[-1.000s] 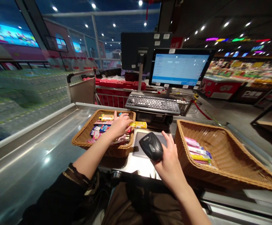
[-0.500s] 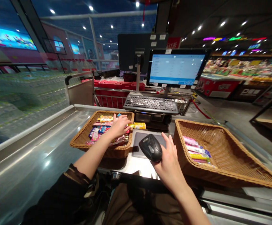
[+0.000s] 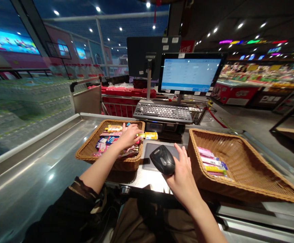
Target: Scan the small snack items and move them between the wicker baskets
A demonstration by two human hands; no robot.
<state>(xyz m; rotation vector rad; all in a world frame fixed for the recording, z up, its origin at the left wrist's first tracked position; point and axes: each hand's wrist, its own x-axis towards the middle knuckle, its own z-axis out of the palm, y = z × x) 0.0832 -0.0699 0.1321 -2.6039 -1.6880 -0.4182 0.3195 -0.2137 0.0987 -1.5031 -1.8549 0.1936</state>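
Note:
My right hand (image 3: pixel 182 177) is wrapped around the handle of a black barcode scanner (image 3: pixel 161 159), its head pointing away over the grey pad. Above the right side of the left wicker basket (image 3: pixel 86 156), my left hand (image 3: pixel 129 136) has its fingers closed on a yellow tube-shaped snack packet (image 3: pixel 150 135), which sticks out past the basket rim. Colourful small packets (image 3: pixel 108 140) lie in that basket, partly hidden under my left hand and forearm. The right wicker basket (image 3: pixel 248 162) holds several slim packets (image 3: pixel 211 162), pink, white and yellow, along its left side.
A keyboard (image 3: pixel 163 111) and a lit checkout screen (image 3: pixel 190 74) stand beyond the baskets. The grey pad (image 3: pixel 148 156) lies between the baskets. A metal counter (image 3: pixel 53 168) with a raised edge runs to the left. A shopping cart (image 3: pixel 119 104) stands behind.

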